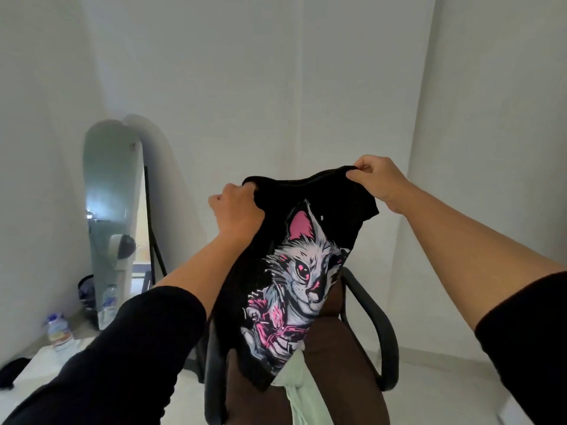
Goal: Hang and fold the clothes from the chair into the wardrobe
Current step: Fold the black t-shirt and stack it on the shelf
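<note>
You're holding the black T-shirt up at centre frame, just above the chair. Its cat print in white, grey & pink faces you, tilted, w/ the ear toward 12 o'clock and the lower print running down toward 7. The top edge stretches between your two hands; the rest hangs bunched, the lower hem dropping over the chair seat.

Your left hand sits at the shirt's 10 o'clock corner, fingers curled tight into a fist round a gathered bunch of fabric. Your right hand is at the 1 o'clock corner, slightly higher, thumb & fingers pinching the top edge. Both forearms are bare, w/ black sleeves pushed back near the elbows.

Below the shirt, at 6 o'clock, a pale green garment lies on the chair's brown seat, partly covered by the shirt's hem and trailing toward the bottom of frame. The chair has black armrests, one curving at 4 o'clock.

Further out, at 9 o'clock, a tall arched mirror leans against the white wall on a black stand. At 8 o'clock a water bottle stands near the wall on a white surface; can't tell if it's a table or ledge. A dark item lies at the far left edge, too cropped to ID.
</note>
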{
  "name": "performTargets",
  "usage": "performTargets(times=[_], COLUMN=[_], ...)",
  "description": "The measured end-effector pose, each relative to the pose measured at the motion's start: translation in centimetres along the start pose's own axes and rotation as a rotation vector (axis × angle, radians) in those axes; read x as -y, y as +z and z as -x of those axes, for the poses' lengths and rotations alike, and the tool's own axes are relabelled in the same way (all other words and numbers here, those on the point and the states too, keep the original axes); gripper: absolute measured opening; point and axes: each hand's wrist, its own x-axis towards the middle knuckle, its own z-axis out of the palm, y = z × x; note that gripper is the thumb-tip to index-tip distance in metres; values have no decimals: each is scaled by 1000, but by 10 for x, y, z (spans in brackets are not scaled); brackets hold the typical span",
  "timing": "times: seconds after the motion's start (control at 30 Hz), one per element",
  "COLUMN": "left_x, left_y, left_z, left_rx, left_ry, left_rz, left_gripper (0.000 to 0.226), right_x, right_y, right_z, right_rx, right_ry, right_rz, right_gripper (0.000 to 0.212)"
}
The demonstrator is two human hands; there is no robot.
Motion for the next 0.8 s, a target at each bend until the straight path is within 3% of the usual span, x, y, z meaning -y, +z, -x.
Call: performTargets(times=[0.13, 0.27, 0.37, 0.57, 0.8], left_x=[14, 15, 19, 20, 37], left_y=[-18, -37, -43, -18, 73], left_z=[7, 23, 33, 37, 31], left_rx=[-43, 194, 261, 342, 819], left_ry=[122, 197, 376, 728, 544], left_rz=[136, 391, 364, 277, 64], left_gripper=[21, 23, 39, 47, 47], right_x=[11, 21, 22, 0, -96], right_y=[-4, -9, -16, -13, 24], right_z=[31, 51, 60, 57, 14], right_rx=[-3, 28, 41, 95, 350], right_ry=[21, 40, 57, 59, 199], right_rz=[-16, -7, 5, 104, 231], right_gripper=[12, 10, 12, 26, 40])
